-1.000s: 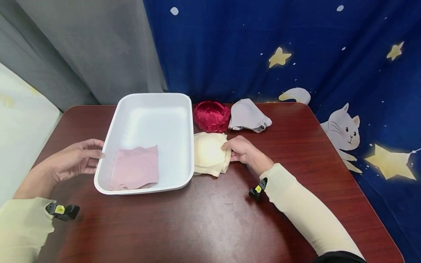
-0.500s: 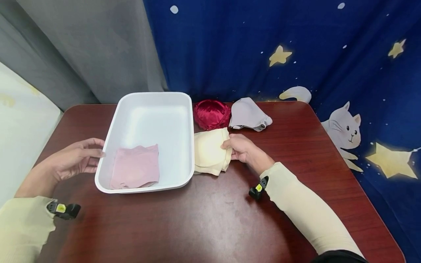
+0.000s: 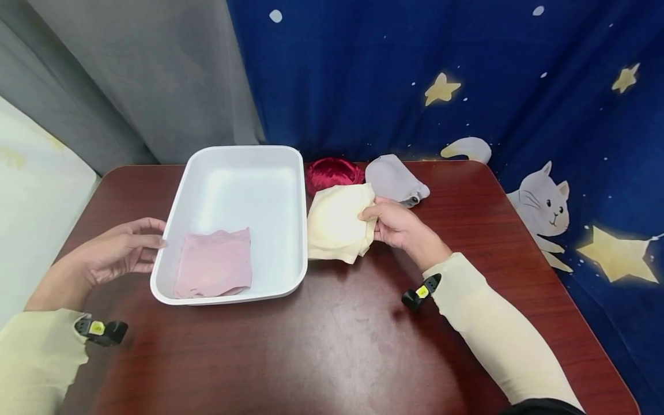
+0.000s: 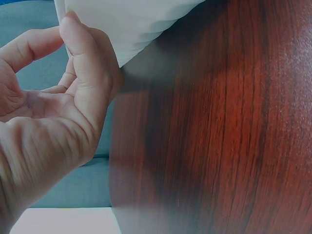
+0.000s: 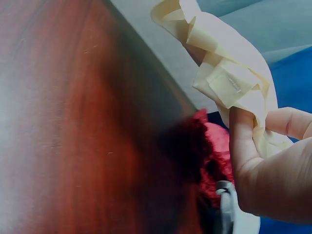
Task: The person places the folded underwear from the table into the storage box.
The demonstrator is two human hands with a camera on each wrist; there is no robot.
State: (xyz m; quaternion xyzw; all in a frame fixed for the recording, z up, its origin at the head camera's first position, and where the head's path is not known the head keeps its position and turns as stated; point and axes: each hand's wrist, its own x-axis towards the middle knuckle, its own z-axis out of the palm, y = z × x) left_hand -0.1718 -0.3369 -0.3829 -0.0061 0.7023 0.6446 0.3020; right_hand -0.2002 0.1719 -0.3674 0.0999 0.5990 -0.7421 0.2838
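Note:
My right hand (image 3: 399, 225) pinches the right edge of a folded cream garment (image 3: 339, 222), thumb on top. In the right wrist view the cream garment (image 5: 234, 78) hangs off the table in loose layers, with a small label patch showing. It is beside the right wall of a white plastic tub (image 3: 259, 213) and partly covers a red satin garment (image 3: 334, 173). A folded pink garment (image 3: 215, 262) lies in the tub's near left corner. At the tub's left side my left hand (image 3: 124, 248) holds the rim between thumb and fingers; the left wrist view shows this grip (image 4: 73, 73).
A grey-lilac garment (image 3: 394, 178) lies at the back of the brown wooden table (image 3: 332, 357), right of the red one. Behind the table hang a grey curtain (image 3: 155, 69) and a blue curtain (image 3: 363, 75) with stars and a cat.
My right hand has lifted the cream garment off the table and moved it slightly back and to the right, so it now overlaps the red garment. My left hand and the tub stay put.

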